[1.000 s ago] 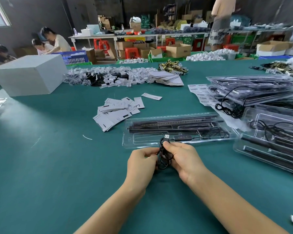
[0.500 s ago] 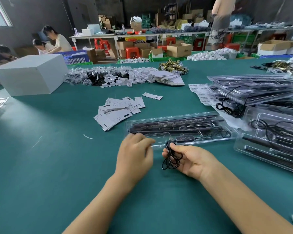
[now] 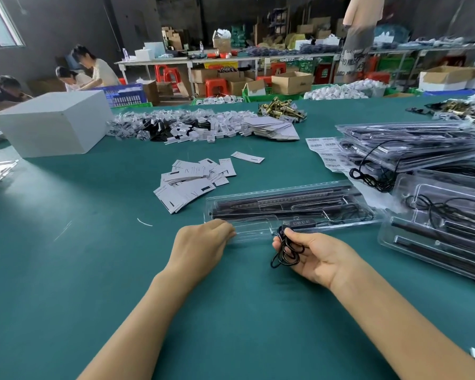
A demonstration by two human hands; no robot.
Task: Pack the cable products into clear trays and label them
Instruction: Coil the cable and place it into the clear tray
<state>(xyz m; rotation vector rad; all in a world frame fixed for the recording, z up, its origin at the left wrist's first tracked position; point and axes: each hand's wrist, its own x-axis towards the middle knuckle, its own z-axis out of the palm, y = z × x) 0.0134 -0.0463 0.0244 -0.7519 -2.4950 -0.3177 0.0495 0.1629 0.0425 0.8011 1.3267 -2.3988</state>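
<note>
one view only is given, from the head camera, looking down over a green table [image 3: 66, 270]. a clear tray [image 3: 288, 212] is seen lying lengthwise just ahead of both hands, with long black bars already seated in its far channels and a small black controller [image 3: 300, 222] resting at its near edge. the right hand [image 3: 317, 256] is curled around a coiled black cable [image 3: 287, 249], which is pinched between thumb and fingers and held just in front of the tray's near rim, its loops hanging a little below the hand. the left hand [image 3: 203, 245] is laid at the tray's near left corner, fingers bent over the rim; whether the plastic is actually gripped or only steadied cannot be told, since the fingertips are hidden. the step in hand is judged to be the stowing of the coiled cable into the empty near compartment of the tray, so packing of this unit is nearly finished and labelling is not yet begun. for the next move, the coil would need to be kept tight and pressed down into the recess beside the controller while the tray is held from sliding. loose white cards [image 3: 195, 182] lie beyond the tray to the left, barcode label sheets [image 3: 324, 152] beyond it to the right, and stacked filled trays [image 3: 422, 149] well to the right.
</note>
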